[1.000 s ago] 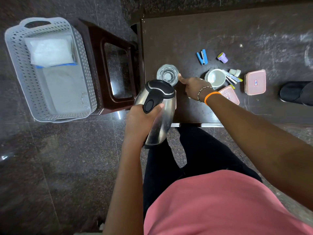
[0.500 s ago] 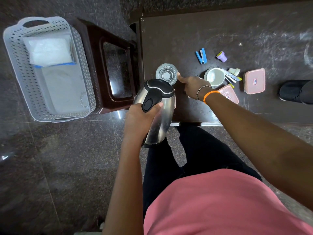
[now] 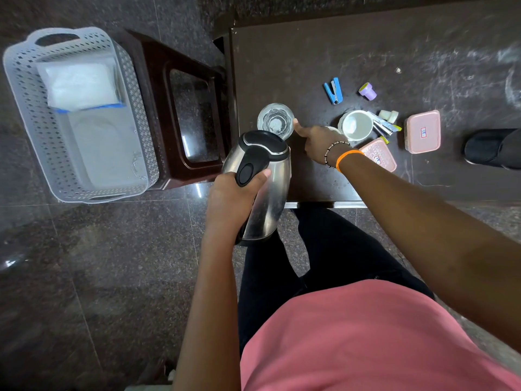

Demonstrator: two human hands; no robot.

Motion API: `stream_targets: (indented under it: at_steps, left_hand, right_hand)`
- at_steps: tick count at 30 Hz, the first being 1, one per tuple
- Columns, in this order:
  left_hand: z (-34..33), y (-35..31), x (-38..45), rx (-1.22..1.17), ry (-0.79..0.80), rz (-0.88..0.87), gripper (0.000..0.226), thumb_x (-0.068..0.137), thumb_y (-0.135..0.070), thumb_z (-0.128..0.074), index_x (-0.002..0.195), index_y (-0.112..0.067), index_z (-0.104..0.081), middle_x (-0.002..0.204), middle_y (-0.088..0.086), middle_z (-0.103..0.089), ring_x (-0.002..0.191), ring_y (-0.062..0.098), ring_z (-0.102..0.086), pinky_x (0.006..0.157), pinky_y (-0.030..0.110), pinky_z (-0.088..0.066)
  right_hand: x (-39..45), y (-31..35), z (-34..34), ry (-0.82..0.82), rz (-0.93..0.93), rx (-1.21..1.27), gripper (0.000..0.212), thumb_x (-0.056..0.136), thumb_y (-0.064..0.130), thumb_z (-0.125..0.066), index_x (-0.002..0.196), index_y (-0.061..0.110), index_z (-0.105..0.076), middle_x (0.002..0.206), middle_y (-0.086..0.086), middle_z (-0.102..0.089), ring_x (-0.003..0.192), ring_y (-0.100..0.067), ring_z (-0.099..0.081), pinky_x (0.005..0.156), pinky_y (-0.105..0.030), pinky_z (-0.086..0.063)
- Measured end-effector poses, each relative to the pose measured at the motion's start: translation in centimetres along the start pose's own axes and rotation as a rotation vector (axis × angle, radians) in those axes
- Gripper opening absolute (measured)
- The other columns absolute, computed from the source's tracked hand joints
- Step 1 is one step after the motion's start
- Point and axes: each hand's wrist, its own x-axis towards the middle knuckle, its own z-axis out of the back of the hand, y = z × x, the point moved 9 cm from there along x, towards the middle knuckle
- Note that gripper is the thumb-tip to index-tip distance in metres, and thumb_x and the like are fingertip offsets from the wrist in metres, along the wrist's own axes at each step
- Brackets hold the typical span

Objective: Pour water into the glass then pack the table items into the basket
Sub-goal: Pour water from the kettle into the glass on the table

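Note:
A clear glass (image 3: 275, 120) stands near the left edge of the dark table (image 3: 310, 52). My left hand (image 3: 234, 197) grips the black handle of a steel kettle (image 3: 265, 182), which tilts with its spout end toward the glass. My right hand (image 3: 314, 142) touches the glass's right side with the thumb; whether it grips the glass I cannot tell. To the left, a white perforated basket (image 3: 135, 153) sits on a brown stool and holds a white packet.
Right of the glass on the table lie a white cup (image 3: 356, 125), a blue stapler (image 3: 334, 91), a purple cap (image 3: 368, 91), sachets, a small white bottle (image 3: 389, 116) and two pink lidded boxes (image 3: 422, 131). A black shoe (image 3: 490, 148) is at the right edge. The brown stool (image 3: 180, 114) stands between basket and table.
The kettle and my left hand have shifted slightly toward the glass. My right hand stays at the glass.

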Motion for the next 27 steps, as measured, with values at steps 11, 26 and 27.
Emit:
stream_targets:
  at_steps: [11,26,27]
  left_hand:
    - [-0.10,0.31,0.41,-0.044,0.018,0.018,0.044,0.076,-0.049,-0.067,0.055,-0.015,-0.049,0.054,0.005,-0.051,0.053,0.017,-0.051,0.055,0.027,-0.041]
    - [0.02,0.18,0.85,-0.013,0.002,0.021,0.051,0.076,-0.051,-0.066,0.071,0.000,-0.063,0.058,0.008,-0.055,0.055,0.019,-0.054,0.057,0.028,-0.044]
    - [-0.02,0.25,0.88,-0.018,0.003,0.025,0.053,0.076,-0.051,-0.066,0.072,0.002,-0.063,0.058,0.007,-0.055,0.055,0.019,-0.054,0.057,0.029,-0.044]
  right_hand:
    - [-0.02,-0.20,-0.23,0.013,-0.008,0.050,0.072,0.087,0.002,-0.043,0.147,0.035,-0.019,0.120,-0.023,-0.061,0.106,-0.040,-0.059,0.090,-0.041,-0.048]
    - [0.19,-0.17,-0.61,0.025,0.006,0.101,0.072,0.087,-0.001,-0.042,0.147,0.032,-0.019,0.125,-0.022,-0.058,0.110,-0.039,-0.057,0.093,-0.042,-0.047]
    - [0.18,-0.19,-0.62,0.028,0.005,0.102,0.072,0.087,-0.001,-0.042,0.147,0.032,-0.018,0.124,-0.021,-0.058,0.109,-0.039,-0.057,0.092,-0.042,-0.047]
